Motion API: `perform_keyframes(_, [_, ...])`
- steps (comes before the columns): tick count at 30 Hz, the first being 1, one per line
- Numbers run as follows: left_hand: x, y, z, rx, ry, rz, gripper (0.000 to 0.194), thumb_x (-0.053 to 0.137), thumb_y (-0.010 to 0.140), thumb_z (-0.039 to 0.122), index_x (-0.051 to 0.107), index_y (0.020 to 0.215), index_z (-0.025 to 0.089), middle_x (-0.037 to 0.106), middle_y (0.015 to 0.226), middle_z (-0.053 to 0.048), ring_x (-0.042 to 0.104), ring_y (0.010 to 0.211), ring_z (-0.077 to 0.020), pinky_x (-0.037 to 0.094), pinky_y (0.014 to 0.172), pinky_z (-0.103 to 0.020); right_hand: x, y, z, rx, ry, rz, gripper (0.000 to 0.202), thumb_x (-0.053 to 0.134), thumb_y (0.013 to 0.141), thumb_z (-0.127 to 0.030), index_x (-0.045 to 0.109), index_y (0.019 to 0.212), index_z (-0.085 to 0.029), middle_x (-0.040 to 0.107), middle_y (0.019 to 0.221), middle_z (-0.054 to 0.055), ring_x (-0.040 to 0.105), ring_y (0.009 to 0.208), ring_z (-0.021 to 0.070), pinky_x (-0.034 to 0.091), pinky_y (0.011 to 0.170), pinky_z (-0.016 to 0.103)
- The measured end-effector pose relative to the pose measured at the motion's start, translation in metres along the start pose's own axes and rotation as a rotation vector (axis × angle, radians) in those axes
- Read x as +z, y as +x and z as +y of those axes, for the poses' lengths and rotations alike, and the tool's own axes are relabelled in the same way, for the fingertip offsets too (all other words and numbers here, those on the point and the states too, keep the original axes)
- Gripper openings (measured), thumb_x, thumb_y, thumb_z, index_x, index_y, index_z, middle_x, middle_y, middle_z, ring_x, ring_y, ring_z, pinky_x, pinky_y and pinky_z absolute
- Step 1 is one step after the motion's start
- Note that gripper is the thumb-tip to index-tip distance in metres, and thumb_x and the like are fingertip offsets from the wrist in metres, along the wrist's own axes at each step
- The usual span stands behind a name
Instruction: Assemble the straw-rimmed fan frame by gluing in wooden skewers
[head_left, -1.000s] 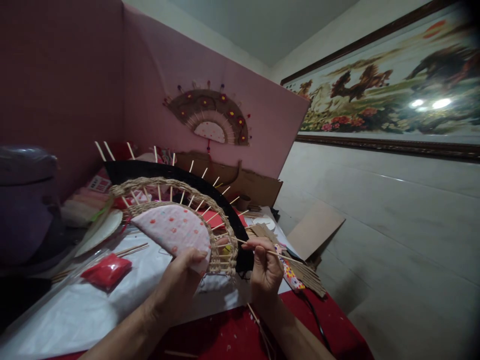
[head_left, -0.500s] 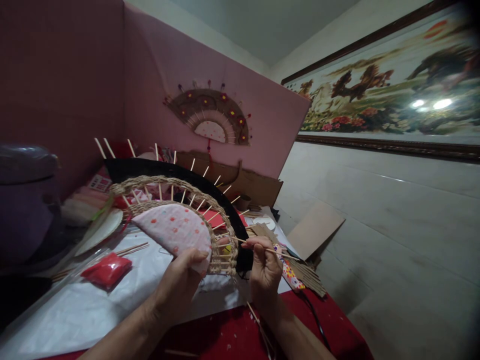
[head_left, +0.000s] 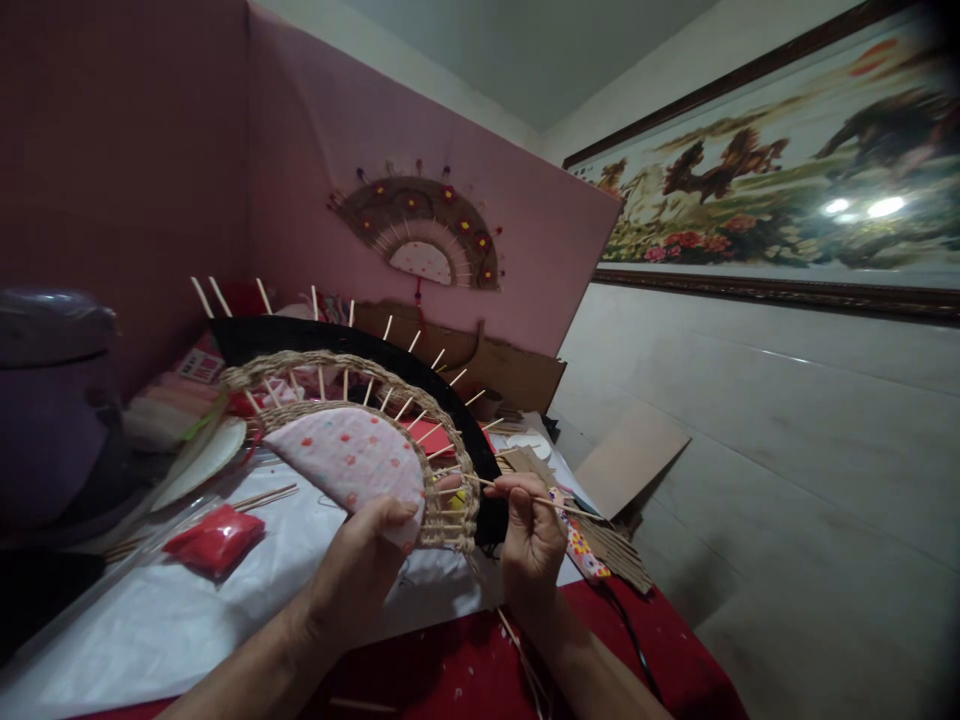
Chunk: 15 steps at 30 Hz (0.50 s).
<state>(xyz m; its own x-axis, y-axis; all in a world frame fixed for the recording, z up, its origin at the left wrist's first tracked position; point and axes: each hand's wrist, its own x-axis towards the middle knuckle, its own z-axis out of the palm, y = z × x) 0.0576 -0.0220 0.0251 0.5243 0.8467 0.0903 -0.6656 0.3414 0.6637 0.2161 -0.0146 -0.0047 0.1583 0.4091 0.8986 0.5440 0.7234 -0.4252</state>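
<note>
A handmade fan (head_left: 352,455) of thin wooden sticks fills the middle of the view, tilted, with a pink patterned half-circle at its base. Around that base run woven cord bands (head_left: 337,362), and farther out a black cloth band (head_left: 337,338) with stick ends poking past it. My left hand (head_left: 367,545) grips the base, thumb on the front and fingers behind. In a pinch, my right hand (head_left: 531,535) holds a thin wooden stick (head_left: 570,507) at the fan's right side; its tip reaches the outer cord band. Fingers behind the fan are partly hidden.
A red packet (head_left: 215,540) lies on white plastic sheeting (head_left: 180,625) at left. Cardboard strips (head_left: 619,555) and patterned ribbon (head_left: 581,540) are at right on the red tablecloth (head_left: 637,640). Behind, a finished fan (head_left: 420,225) hangs on a pink panel. A purple appliance (head_left: 56,410) stands far left.
The fan has shifted very slightly to the right. Both hands keep their holds, with almost no other visible difference.
</note>
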Motion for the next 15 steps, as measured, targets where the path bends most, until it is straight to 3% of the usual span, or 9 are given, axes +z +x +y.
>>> perform_keyframes(11, [0.000, -0.001, 0.001, 0.057, 0.026, 0.003, 0.033, 0.045, 0.068, 0.021, 0.070, 0.088, 0.013, 0.071, 0.078, -0.009, 0.062, 0.092, -0.0257, 0.046, 0.086, -0.037, -0.001, -0.001, -0.001, 0.001, 0.048, 0.049, 0.020, 0.039, 0.093, -0.017, 0.058, 0.091, -0.021, 0.061, 0.079, 0.002, 0.059, 0.079, 0.0154, 0.046, 0.074, 0.033])
perform_keyframes(15, [-0.011, 0.004, 0.002, 0.172, 0.076, 0.199, 0.016, 0.052, 0.065, 0.018, 0.066, 0.072, 0.015, 0.066, 0.068, -0.003, 0.060, 0.074, -0.0178, 0.047, 0.075, -0.028, -0.003, 0.002, 0.007, 0.007, 0.033, 0.123, 0.020, 0.039, 0.094, -0.019, 0.058, 0.095, -0.022, 0.061, 0.086, 0.003, 0.060, 0.080, 0.0164, 0.048, 0.073, 0.033])
